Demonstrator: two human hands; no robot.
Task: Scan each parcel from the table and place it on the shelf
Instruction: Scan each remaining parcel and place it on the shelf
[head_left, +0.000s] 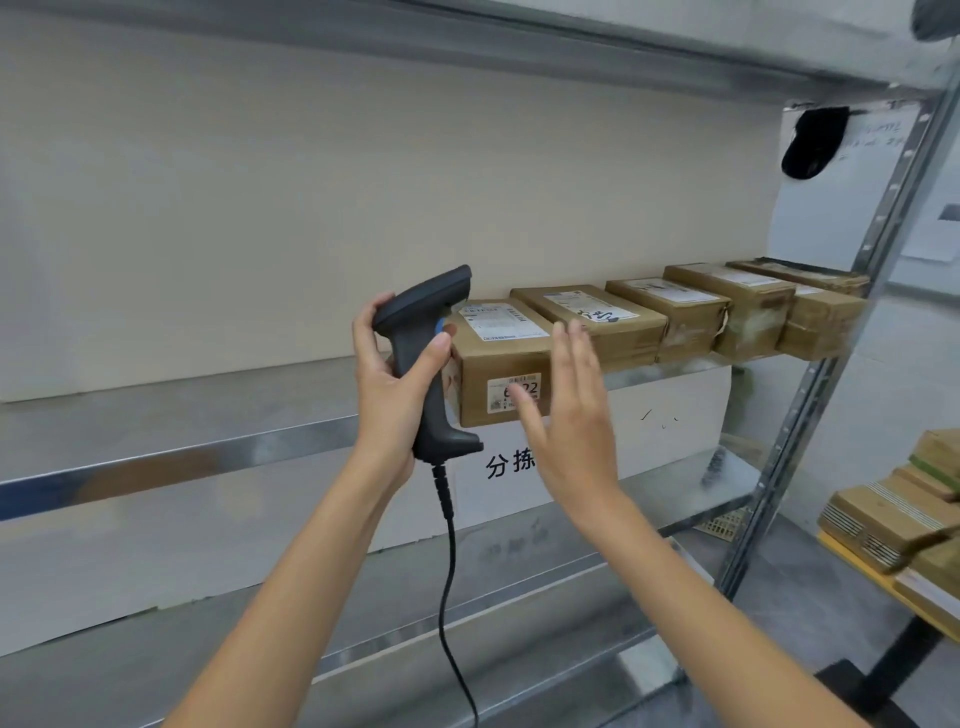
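Several brown cardboard parcels stand in a row on the metal shelf. The leftmost parcel has a white label on its top and another on its front face. My left hand grips a dark grey corded barcode scanner just left of that parcel, its head pointing right. My right hand is flat with straight fingers in front of the leftmost parcel's front face; whether it touches the box I cannot tell.
The shelf's left half is bare metal. A white sign with black characters stands on the lower shelf. A perforated steel upright frames the right side. Beyond it, more parcels are stacked on a table. The scanner cable hangs down.
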